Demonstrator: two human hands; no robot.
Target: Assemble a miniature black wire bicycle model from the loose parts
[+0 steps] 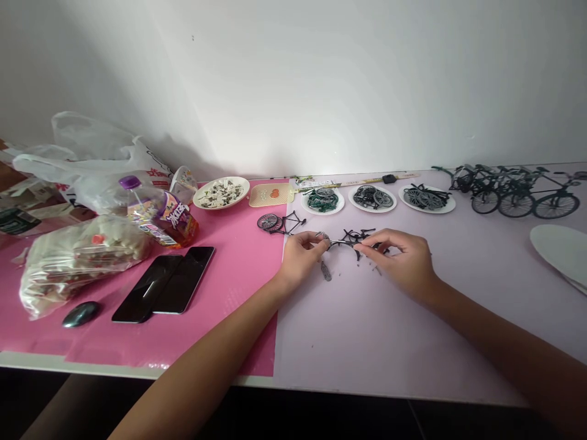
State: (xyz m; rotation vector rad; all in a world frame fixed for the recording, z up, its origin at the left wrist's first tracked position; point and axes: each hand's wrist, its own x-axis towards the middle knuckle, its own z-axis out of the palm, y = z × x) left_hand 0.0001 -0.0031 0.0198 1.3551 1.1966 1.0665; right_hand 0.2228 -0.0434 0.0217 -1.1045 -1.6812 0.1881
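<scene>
A long table covered in glossy pink and pale lilac sheeting point(413, 354) ran below a white wall. At its far right stood a cluster of dark-green spoked model bicycles point(516, 203), packed so tightly that one knock from the right forearm could tip several together.

The person's right hand point(406, 256) was low over the lilac part, thumb and fingertips pinched nearly closed; the left hand point(298, 253) faced it, pinched likewise. Behind them sat three round white plates point(372, 211) heaped with dark parts; a careless reach could spill or mix these.

Just beyond the left hand lay a black spoked wheel-and-frame assembly point(270, 223), near enough for a sleeveless wrist to sweep aside. Loose black thin-limbed plastic pieces point(355, 235) lay behind the fingertips.

Between both hands stretched a slender silvery rod-like piece point(339, 242), gripped at its ends; its exact shape was too small to tell. Uneven pressure might bend it or make it spring free.

A small grey flat oval part point(326, 271) lay under the left fingertips, and tiny dark scraps point(378, 271) near the right could be brushed away and lost.
</scene>
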